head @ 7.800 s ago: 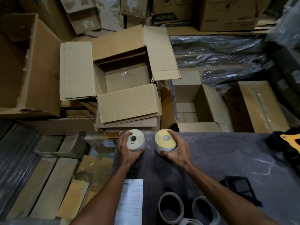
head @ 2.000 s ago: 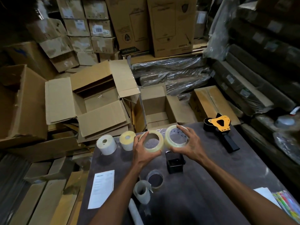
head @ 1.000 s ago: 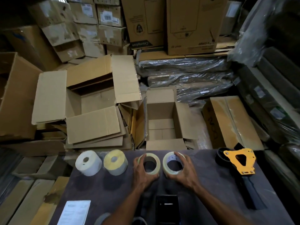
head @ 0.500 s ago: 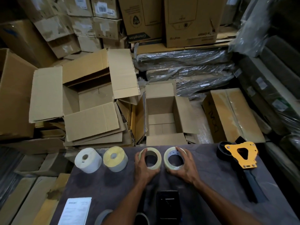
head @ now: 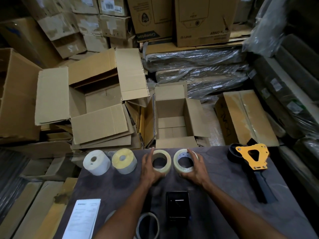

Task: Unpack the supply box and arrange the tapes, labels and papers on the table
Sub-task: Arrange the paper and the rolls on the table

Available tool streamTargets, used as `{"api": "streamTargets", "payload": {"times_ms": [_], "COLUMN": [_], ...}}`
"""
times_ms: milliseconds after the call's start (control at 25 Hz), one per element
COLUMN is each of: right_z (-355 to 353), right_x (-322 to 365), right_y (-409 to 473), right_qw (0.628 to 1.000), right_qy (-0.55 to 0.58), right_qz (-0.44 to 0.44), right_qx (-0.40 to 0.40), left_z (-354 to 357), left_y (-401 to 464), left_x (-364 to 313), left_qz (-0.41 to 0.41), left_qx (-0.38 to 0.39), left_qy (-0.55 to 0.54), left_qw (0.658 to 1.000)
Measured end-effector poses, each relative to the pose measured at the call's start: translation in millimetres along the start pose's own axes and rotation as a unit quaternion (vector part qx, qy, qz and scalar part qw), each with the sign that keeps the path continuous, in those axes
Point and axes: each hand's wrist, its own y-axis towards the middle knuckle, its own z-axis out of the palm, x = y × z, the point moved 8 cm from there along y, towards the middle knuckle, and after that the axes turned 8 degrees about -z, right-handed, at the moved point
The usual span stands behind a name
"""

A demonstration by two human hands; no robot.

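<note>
Two clear tape rolls lie flat near the far edge of the dark table [head: 224, 187]. My left hand [head: 149, 171] curls around the left tape roll [head: 162, 163]. My right hand [head: 195, 169] cups the right tape roll [head: 183, 161]. Left of them stand a white label roll [head: 96, 162] and a yellow label roll [head: 124, 161], all four in one row. A printed paper [head: 82, 219] lies at the near left. Another tape roll [head: 148, 225] sits under my left forearm. The small open supply box [head: 172, 118] stands just beyond the table.
A yellow-and-black tape dispenser [head: 252, 163] lies at the table's right. A black device [head: 177, 207] rests between my forearms. A large open carton [head: 91, 100], flattened cardboard and plastic-wrapped bundles [head: 198, 69] crowd the floor behind. Stacked cartons rise at the back.
Over two seconds both hands carried the two tape rolls forward and set them down flat beside the label rolls. In the last half second the hands barely moved.
</note>
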Motion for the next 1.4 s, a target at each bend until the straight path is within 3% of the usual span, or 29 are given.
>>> {"api": "streamTargets", "payload": {"times_ms": [200,600,960,1160,1400], "right_z": [-3.1,-0.3,-12.1,-10.0,-26.9], "right_x": [3.9,7.9,6.0,-11.5,44.6], "right_y": [-3.1,-7.9,-34.3,-49.7,-76.5], "right_qw": [1.0,0.998,0.995,0.995,0.988], "right_qy": [-0.011,0.015,0.05,0.04,0.076], "right_qz": [0.026,0.054,0.082,0.084,0.069], "right_qx": [-0.006,0.012,-0.026,-0.045,-0.118], "left_z": [-12.1,-14.8,-22.2,-26.7,-56.7], "left_y": [-14.2,-26.6,-39.0,-37.7,-77.2], "left_x": [-1.4,23.5,26.9,38.3,8.4], "left_qz": [-0.005,-0.099,-0.077,-0.042,-0.02], "left_qx": [0.005,0.052,0.058,0.043,0.049], "left_qy": [-0.021,0.012,-0.07,-0.035,-0.002], "left_qw": [1.0,0.994,0.993,0.998,0.999]}}
